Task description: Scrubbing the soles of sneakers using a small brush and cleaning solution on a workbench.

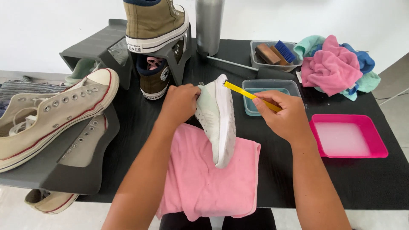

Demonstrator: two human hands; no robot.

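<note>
My left hand (pixel 181 102) grips a white and pale-green sneaker (pixel 217 121) by its upper, holding it on edge with the sole turned right, above a pink cloth (pixel 200 179) spread on the black table (pixel 136 115). My right hand (pixel 283 115) holds a yellow-handled brush (pixel 247 94) whose tip touches the sneaker's sole near the top end.
A clear tub of water (pixel 266 91) and a pink tray of whitish liquid (pixel 347 136) sit to the right. Behind are a tub with brushes (pixel 275 53), a heap of coloured cloths (pixel 336 66) and a metal bottle (pixel 209 25). Grey shoe stands hold olive high-tops (pixel 155 23) and beige sneakers (pixel 51 115) at left.
</note>
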